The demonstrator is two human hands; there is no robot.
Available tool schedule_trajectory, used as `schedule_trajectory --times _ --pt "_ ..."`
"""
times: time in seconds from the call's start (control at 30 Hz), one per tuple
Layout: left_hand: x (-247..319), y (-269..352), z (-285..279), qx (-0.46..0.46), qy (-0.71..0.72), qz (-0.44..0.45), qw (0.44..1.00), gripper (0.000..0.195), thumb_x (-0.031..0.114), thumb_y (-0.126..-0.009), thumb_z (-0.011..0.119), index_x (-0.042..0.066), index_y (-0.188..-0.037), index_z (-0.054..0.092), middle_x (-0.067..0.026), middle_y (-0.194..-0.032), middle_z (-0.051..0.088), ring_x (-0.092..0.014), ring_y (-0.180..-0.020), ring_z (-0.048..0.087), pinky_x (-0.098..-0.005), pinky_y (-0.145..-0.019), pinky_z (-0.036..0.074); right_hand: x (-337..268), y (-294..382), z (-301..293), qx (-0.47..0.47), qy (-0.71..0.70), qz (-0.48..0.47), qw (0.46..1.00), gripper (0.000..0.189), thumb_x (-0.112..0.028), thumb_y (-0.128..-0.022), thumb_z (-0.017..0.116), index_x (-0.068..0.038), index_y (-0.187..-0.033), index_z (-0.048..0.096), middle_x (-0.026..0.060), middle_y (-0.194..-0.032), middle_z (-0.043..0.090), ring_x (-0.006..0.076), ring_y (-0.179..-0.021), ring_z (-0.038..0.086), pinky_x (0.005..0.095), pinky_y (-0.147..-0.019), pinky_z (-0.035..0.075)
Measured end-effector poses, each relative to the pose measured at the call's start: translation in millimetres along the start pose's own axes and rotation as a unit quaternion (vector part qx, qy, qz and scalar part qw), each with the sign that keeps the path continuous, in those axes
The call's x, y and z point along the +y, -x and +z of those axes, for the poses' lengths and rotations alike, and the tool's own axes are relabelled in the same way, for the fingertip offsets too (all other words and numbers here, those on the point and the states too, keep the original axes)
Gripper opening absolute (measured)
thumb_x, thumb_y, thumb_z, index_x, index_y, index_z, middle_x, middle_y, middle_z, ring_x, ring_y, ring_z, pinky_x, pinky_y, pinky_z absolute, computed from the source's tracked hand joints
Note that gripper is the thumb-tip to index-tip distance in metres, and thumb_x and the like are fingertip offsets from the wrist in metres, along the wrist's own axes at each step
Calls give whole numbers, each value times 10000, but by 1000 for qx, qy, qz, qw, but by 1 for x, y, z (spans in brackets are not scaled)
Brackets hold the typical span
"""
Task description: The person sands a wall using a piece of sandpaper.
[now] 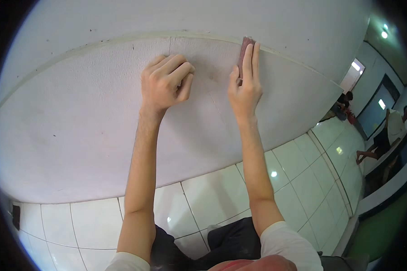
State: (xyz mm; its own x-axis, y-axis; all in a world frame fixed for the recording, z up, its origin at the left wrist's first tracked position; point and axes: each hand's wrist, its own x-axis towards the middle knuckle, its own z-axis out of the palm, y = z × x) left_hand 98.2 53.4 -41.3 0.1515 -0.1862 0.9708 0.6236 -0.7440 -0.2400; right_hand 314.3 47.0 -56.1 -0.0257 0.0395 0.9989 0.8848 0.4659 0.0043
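Note:
My right hand (247, 79) presses a reddish-brown piece of sandpaper (247, 44) against the white wall (88, 101). Two fingers lie stretched along it, with the thumb at its left edge. Whether it is folded or wrapped around a block cannot be told. Its top end reaches over the pale horizontal band (146, 35) that crosses the wall. To the left, my left hand (166, 79) is curled into a fist on or close to the wall; its palm is hidden and nothing shows in it. A thin crack (170, 45) runs up from behind that fist, and a faint brownish smudge (212, 73) lies between the hands.
White glossy floor tiles (210, 189) meet the wall's foot below. Far right, one person (381, 139) is near a door (376, 108), and another person (344, 101) is low by the wall's end. A dark-framed opening (386, 172) borders the right side.

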Motion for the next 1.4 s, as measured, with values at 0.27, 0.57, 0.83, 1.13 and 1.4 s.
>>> schedule_trajectory --times 0.27,0.57,0.83,1.13,1.4 --pt "4 -4 0 3 9 -4 1000 132 24 -685 681 122 -674 594 12 -675 579 -170 -559 512 -304 -559 421 -2 16 3 -12 -40 30 999 631 0 -928 616 -15 -1543 475 238 -1610 432 376 -1309 624 329 -739 633" --pt "3 -2 -3 -8 1 -5 1000 135 25 -682 681 120 -671 587 11 -662 555 -169 -560 503 -308 -558 412 -2 16 6 5 -22 -6 1000 626 11 -929 608 -44 -1542 496 209 -1613 445 302 -1196 703 285 -633 599" --pt "1 0 -2 -4 0 -7 1000 130 27 -688 676 119 -670 586 13 -663 558 -176 -547 478 -313 -551 405 -9 2 -9 -54 -23 37 998 647 24 -913 608 -37 -1546 485 226 -1614 433 334 -1239 679 301 -688 622" --pt "1 -1 -3 -2 -1 1 1000 131 -16 -672 633 115 -674 634 13 -672 594 -155 -535 468 -304 -557 365 -17 -4 -4 -19 -17 25 999 652 32 -907 605 -25 -1544 481 231 -1605 444 323 -1242 679 310 -704 622" --pt "1 -3 -3 2 -5 8 1000 121 20 -686 669 125 -678 608 25 -675 591 -152 -546 497 -299 -546 400 -9 -9 -6 -20 -8 11 1000 650 23 -899 619 -52 -1535 507 199 -1593 477 221 -909 756 268 -575 574"
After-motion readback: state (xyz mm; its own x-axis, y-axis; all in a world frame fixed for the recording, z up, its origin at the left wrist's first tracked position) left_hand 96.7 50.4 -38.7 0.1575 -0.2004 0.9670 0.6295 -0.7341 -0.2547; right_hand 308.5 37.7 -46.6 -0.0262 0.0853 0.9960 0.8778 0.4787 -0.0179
